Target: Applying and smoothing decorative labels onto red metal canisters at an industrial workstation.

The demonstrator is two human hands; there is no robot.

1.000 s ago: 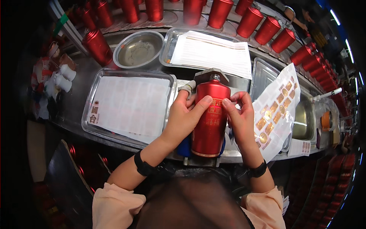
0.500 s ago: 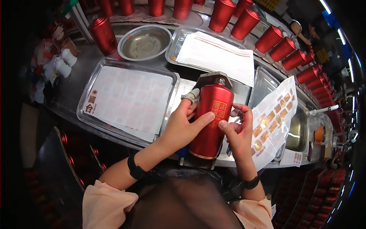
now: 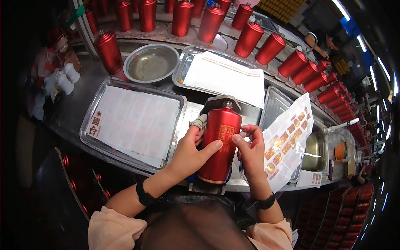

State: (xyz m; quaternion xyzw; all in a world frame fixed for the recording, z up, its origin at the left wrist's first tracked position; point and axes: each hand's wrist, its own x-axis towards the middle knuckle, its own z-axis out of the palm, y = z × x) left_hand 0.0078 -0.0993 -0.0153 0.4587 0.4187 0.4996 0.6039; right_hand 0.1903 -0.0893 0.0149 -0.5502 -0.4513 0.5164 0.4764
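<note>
A red metallic bottle leans back, neck away from me, against a dark angular holder. On its front is a square gold-and-red label. My left hand wraps the bottle's left side, thumb flat just below the label; a whitish wrap covers one fingertip. At the right side, my right hand has its thumb pressed at the label's right edge, fingers curled by the bottle's flank. Beside that hand lies a white sheet of gold stickers, partly peeled from view by its bend.
A metal tray of white sheets stands left, another sheet-filled tray behind. Near them are a metal bowl and a single red bottle. Red bottles line a curved conveyor at the back. A sink is right.
The view has shifted, so the bench sits lower and further left. My right thumb has moved up to the label's edge; my left thumb has slid down, baring more gold print.
</note>
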